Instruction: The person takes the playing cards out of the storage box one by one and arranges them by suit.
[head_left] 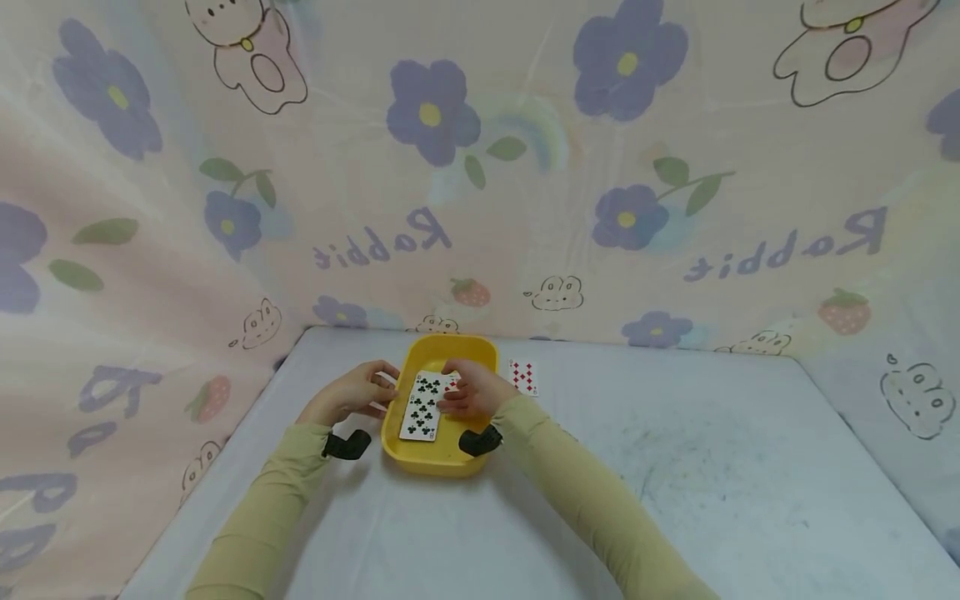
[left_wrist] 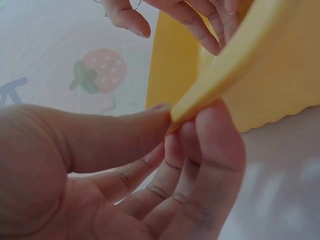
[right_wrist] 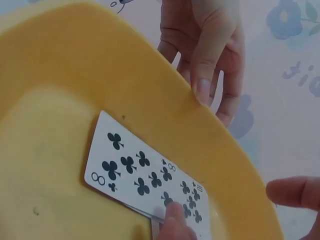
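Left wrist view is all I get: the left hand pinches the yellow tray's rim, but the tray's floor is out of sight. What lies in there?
Observer: An eight of clubs overlaps a ten of clubs, as the right wrist view shows.
Operator: Any card outside the tray?
Observer: Yes, a diamonds card lies on the table to its right, in the head view.
Operator: What shows beside the right hand?
Observer: A red-marked card, mostly hidden; I can't read its value.

From well back, the head view looks forward and down on the yellow tray [head_left: 450, 438]. The left-wrist view faces its left rim [left_wrist: 227, 75] from just outside; the right-wrist view looks closely down across its inside to that same rim, shared by all three.
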